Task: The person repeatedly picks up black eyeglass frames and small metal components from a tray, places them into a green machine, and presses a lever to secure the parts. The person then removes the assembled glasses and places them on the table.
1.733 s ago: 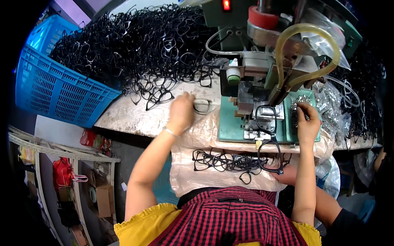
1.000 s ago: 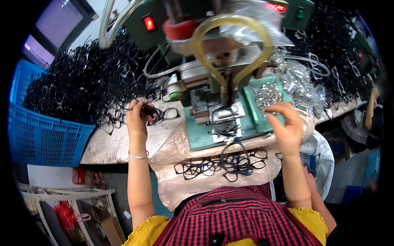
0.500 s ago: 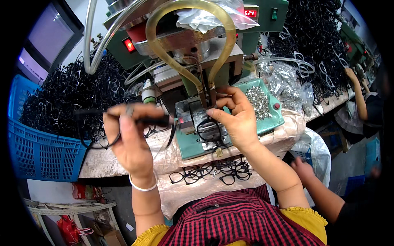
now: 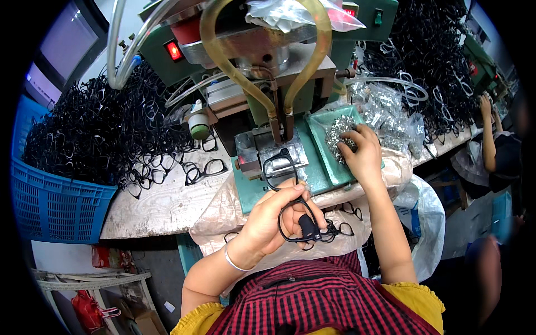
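My left hand [image 4: 273, 223] is closed around a black eyeglass frame [image 4: 281, 228] in front of the press. One rim of the frame reaches up over the metal block [image 4: 294, 159] under the press's two brown prongs [image 4: 281, 127]. A short black cylinder [image 4: 307, 228] also shows within my left fingers; its kind is unclear. To the right, my right hand [image 4: 365, 157] dips bent fingertips into a pile of small silvery metal parts [image 4: 335, 133] in a green tray [image 4: 340, 177]. Whatever lies between those fingertips is too small to make out.
Heaped black eyeglass frames [image 4: 84, 137] rise above a blue crate [image 4: 61, 195] on the left. More frames [image 4: 346, 229] lie at the bench's near edge. Clear plastic bags [image 4: 385, 117] of parts sit behind the tray. Hoses [image 4: 209, 44] loop before the press. A co-worker's arm [image 4: 489, 134] shows far right.
My left hand has come from the left to the front of the block, bringing the black cylinder, and holds the eyeglass frame. My right hand has left the block for the parts tray.
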`<state>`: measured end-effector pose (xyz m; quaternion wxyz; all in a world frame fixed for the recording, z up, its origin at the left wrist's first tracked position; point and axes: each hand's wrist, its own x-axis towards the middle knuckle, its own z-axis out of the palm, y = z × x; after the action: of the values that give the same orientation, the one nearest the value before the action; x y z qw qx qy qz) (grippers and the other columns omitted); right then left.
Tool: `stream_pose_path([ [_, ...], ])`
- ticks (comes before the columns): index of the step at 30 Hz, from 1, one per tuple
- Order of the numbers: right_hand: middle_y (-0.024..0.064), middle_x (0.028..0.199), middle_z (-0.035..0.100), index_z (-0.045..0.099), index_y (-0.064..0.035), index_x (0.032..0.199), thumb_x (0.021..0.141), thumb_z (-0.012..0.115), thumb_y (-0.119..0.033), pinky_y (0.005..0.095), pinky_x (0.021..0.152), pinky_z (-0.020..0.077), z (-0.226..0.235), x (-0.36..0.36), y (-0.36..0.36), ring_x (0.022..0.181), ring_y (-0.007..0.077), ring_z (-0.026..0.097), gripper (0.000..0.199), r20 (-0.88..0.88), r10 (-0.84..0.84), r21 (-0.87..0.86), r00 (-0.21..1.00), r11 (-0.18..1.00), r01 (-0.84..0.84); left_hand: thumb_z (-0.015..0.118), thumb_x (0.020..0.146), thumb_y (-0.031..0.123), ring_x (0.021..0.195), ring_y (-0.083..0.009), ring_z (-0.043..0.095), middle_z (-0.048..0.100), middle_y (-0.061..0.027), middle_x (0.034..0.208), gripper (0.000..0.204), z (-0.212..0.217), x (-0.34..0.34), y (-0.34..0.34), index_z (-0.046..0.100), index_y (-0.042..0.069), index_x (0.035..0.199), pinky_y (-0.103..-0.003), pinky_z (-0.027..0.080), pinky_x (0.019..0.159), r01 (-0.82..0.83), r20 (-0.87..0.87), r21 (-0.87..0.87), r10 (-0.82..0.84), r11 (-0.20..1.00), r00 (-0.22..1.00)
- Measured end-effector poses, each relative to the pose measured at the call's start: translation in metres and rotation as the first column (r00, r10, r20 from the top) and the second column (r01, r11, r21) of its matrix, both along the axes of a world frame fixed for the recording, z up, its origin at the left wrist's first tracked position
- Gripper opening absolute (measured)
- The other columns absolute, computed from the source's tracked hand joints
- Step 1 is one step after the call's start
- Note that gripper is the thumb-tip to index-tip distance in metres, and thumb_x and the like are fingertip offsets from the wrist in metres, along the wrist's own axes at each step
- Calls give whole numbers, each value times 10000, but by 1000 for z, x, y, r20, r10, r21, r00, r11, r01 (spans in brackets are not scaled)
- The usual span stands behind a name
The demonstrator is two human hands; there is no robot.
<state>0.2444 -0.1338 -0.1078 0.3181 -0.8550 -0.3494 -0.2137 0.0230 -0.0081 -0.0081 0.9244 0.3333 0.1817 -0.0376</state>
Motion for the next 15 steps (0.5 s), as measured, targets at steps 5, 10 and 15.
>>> stream_pose_path([
  [5, 74, 1049, 682, 726, -111, 831, 746, 749, -166, 417, 857, 483, -3, 2, 14, 1067, 271, 614, 104, -101, 42, 119, 994, 992, -30, 402, 1019, 260, 459, -225, 616, 665, -274, 787, 207, 3, 2, 0, 504, 84, 980, -272, 466, 353, -6, 22, -6, 6, 1000, 1000],
  [10, 143, 951, 600, 673, -63, 890, 759, 673, -121, 458, 783, 484, 1, 13, 62, 990, 342, 571, 144, 65, 52, -161, 997, 986, -41, 351, 1061, 327, 649, -264, 685, 681, -247, 863, 349, -20, -11, 16, 511, 22, 1115, -301, 560, 520, 152, 82, 118, -162, 981, 983],
  [15, 120, 1017, 657, 659, -33, 905, 804, 657, -74, 371, 797, 499, -11, -2, 5, 952, 267, 613, 109, -47, 108, 226, 993, 969, -95, 659, 942, 97, 927, -160, 669, 695, -98, 1013, 163, -31, -115, 16, 609, 8, 1069, -277, 533, 786, -236, 96, 756, 253, 610, 963],
])
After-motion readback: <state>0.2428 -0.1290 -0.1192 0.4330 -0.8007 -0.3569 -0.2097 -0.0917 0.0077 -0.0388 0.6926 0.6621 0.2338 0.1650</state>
